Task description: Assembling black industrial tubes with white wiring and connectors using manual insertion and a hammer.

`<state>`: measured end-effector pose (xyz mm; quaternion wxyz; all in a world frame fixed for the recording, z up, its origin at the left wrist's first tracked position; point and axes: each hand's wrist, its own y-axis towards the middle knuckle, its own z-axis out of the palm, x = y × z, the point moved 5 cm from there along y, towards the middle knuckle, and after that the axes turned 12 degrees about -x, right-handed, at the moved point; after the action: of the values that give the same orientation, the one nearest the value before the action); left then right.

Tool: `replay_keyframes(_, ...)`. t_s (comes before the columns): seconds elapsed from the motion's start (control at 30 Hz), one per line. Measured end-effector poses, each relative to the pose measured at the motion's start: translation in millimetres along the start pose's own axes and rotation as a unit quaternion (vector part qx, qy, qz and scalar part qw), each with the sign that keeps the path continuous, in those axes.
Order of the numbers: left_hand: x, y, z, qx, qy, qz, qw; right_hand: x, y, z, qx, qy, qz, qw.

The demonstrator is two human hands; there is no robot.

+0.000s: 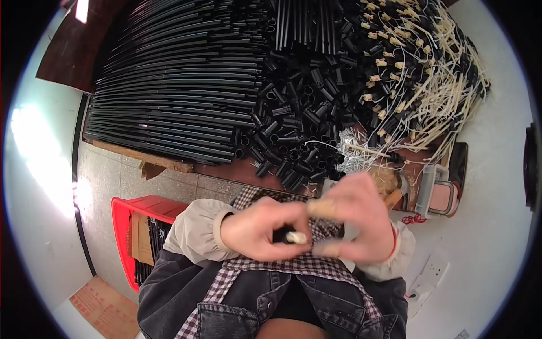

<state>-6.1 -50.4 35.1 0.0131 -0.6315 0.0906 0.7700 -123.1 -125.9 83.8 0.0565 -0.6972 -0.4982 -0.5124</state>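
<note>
Above my lap, my left hand [265, 230] is curled round a small piece. Its cream tip [295, 237] shows between thumb and fingers, with something dark behind it; the rest is hidden in the grip. Close by on the right, my right hand [361, 217] is blurred by motion. Its thumb and index finger stand apart beside the left fingertips, with a tan wrap on one finger, and I see nothing between them. Just beyond the hands, short black tubular fittings [291, 121] lie heaped on the reddish-brown tabletop [248, 173].
Long black tubes [175, 85] are stacked at the left. White wires with cream connectors [435, 85] pile up at the right, near thin silvery pins [353, 150]. A red crate [152, 206] stands left below the table; a clear plastic container [430, 189] sits at the right edge.
</note>
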Motion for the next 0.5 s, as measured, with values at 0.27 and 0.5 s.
replay_keyframes(0.27, 19.1, -11.9, 8.9, 0.261, -0.107, -0.05, 0.958, 18.6, -14.7, 20.1, 0.036, 0.12, -0.063, 0.99)
replay_keyframes(0.5, 0.6, 17.3, -152.1, -0.134, 0.691, 0.19, 0.685, -27.3, -68.9, -12.2, -0.142, 0.179, 0.202, 0.952)
